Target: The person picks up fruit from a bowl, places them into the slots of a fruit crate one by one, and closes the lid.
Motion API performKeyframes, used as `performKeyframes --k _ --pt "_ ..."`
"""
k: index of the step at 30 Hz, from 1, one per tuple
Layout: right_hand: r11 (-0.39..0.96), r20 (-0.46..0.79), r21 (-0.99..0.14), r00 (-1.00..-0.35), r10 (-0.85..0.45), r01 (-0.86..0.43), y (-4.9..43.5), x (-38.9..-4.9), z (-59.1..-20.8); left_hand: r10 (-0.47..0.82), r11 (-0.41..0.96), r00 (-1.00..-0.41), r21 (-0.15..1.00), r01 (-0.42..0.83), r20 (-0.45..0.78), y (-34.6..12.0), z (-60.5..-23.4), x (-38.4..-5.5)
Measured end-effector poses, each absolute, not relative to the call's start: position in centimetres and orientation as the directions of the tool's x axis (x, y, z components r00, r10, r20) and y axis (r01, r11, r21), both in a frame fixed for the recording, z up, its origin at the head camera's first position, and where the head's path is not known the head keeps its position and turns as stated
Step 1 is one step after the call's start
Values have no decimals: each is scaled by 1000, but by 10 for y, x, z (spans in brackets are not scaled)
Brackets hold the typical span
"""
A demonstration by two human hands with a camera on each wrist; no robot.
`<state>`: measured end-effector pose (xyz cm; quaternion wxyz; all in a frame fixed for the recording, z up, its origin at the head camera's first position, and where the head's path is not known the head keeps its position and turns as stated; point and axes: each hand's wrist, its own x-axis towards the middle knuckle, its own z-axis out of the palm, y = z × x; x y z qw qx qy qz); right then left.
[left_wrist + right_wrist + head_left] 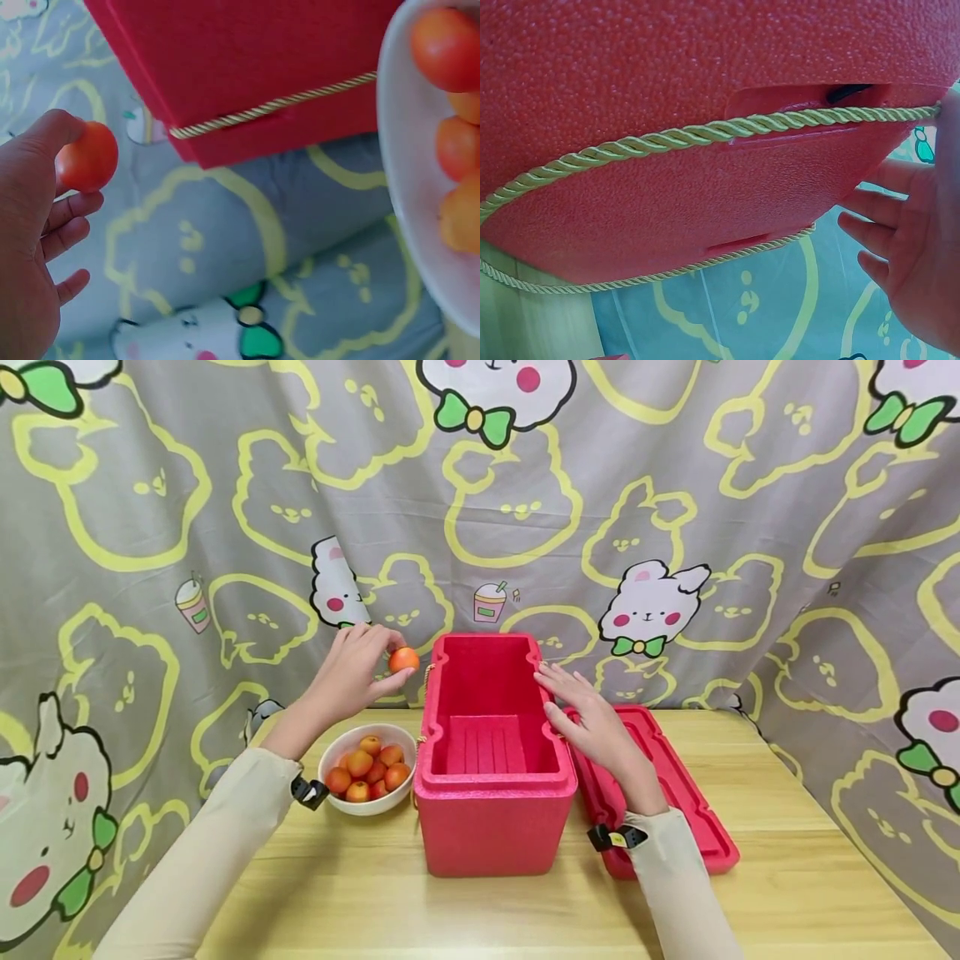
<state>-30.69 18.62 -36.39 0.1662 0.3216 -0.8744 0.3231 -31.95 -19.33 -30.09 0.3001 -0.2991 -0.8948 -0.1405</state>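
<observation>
Closest to you, bare desk (360, 885) runs up to the front wall of the red box (495, 835), which stands upright with its top open. Its pebbled wall looks like moulded foam: probably light and stiff, easy to nudge, so steady it at the rim. The lid (675, 777) lies on the desk to the box's right.

Your right hand (596, 727) lies at the box's right rim, fingers loosely straight and slightly spread, gripping nothing. A twisted gold cord (652, 145) runs along the wall below it.

To the box's left, the white bowl (367, 807) holds a heap of round orange-red fruits (360, 763).

Farther off, above the bowl and just left of the box, your left hand (356, 664) holds one orange fruit (404, 659) in the air, pinched at its sides; the remaining fingers hang loosely bent. Expect it to be light, smooth-skinned and a little slippery, firm but likely to bruise. Hold it across its widest part with soft fingertips, no squeezing.

Beyond everything hangs a patterned grey curtain (525, 535).
</observation>
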Motion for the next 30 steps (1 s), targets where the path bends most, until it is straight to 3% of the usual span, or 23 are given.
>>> performKeyframes --k 13,30 --pt "588 486 -473 -751 -447 -656 185 -304 -363 603 720 -582 -58 692 546 -149 -258 -312" --pt "586 493 -477 -752 -439 -655 185 -305 -365 732 650 -534 -199 734 422 -109 -267 -311"
